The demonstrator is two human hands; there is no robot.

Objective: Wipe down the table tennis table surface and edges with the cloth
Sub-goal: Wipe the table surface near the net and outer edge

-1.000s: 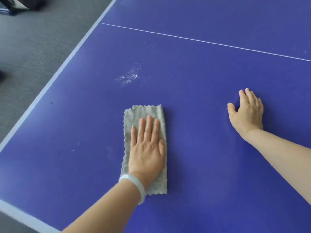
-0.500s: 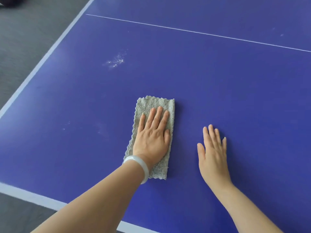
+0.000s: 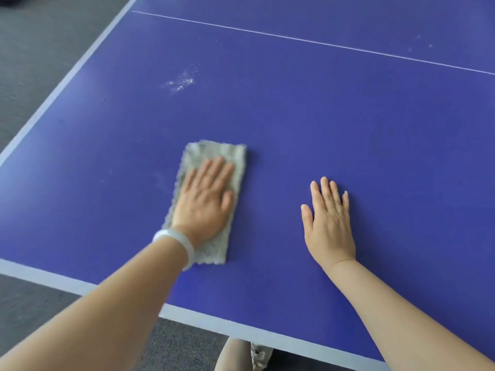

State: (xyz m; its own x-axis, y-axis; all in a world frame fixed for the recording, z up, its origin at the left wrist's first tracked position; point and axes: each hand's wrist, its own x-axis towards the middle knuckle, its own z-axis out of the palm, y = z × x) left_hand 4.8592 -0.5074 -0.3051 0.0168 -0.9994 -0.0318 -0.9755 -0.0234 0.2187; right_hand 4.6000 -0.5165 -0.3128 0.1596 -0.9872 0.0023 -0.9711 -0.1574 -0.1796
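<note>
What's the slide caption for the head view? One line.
Left hand presses grey cloth flat on blue table; right hand rests flat beside it.

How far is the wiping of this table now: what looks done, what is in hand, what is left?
Done: the table near the right hand looks free of marks, possibly already wiped. In hand: the left hand presses the grey cloth flat near the front edge. Left: the white dusty smear beyond the cloth, the specks at far right, the side edge and the front one.

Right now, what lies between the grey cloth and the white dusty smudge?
Only bare blue table tennis table, shown in the head view.
</note>
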